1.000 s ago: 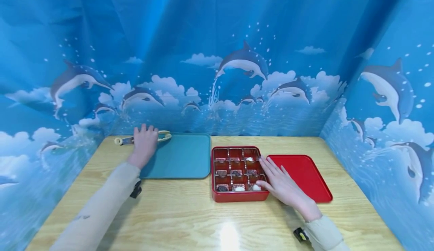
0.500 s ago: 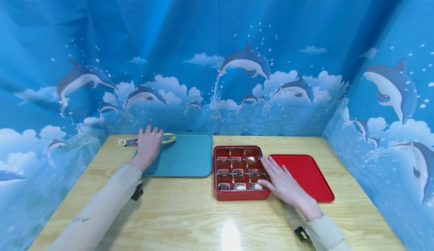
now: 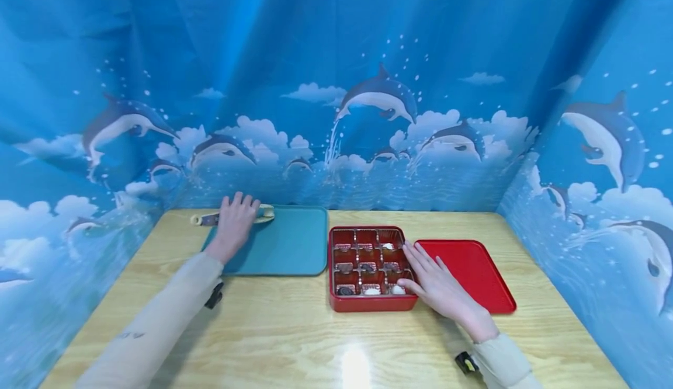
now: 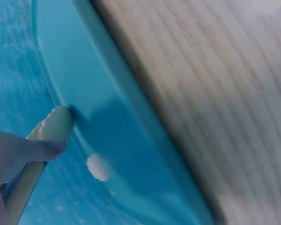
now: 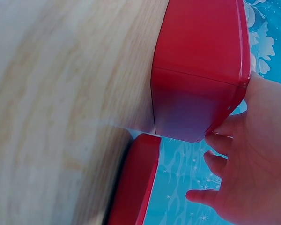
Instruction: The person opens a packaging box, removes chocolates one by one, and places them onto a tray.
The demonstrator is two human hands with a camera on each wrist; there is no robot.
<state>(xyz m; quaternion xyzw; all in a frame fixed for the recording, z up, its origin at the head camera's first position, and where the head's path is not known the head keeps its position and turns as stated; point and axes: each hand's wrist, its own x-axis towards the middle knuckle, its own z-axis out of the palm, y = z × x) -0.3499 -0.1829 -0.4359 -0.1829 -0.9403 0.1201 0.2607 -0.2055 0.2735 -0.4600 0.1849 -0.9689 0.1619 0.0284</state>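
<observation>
In the head view my left hand grips a pair of cream and blue-grey tongs over the left end of a teal tray. The left wrist view has my thumb along the tongs, and a small white piece at the tray's edge. A red box with a clear divided insert stands mid-table; dark and white sweets lie in several compartments. My right hand rests on the box's right rim with fingers extended, as the right wrist view also shows beside the red box wall.
A flat red lid lies to the right of the box, partly behind my right hand. Behind the wooden table hangs a blue dolphin-print curtain, which also runs along both sides.
My left hand has shifted slightly right along the tray with the tongs, and more of the tray's left end shows. The right hand stays at the box rim.
</observation>
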